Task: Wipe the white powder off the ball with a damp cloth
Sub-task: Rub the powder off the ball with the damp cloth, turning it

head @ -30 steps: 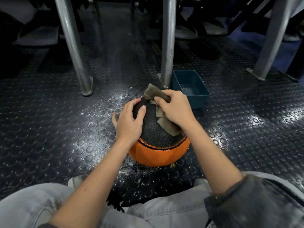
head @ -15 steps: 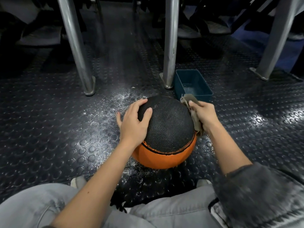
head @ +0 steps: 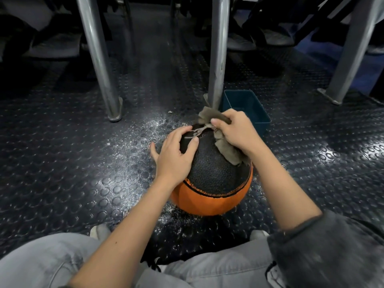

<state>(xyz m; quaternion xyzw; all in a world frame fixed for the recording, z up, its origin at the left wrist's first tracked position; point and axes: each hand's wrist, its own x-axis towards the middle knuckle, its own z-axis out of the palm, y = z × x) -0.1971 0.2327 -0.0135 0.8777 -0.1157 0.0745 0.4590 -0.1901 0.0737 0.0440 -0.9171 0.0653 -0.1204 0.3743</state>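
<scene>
Since half a second ago the right hand has swung the cloth from the ball's right flank back up to its crown. Its fingers are bunched tight around the cloth, one end sticking out past the knuckles, the other trailing under the palm, frayed threads reaching toward the left fingertips. The left hand lies spread and flat on the ball, steadying it on the floor. The black top looks nearly clean in my judgement; powder remains scattered on the floor beyond the left fingers. The underside is hidden and may need wiping.
</scene>
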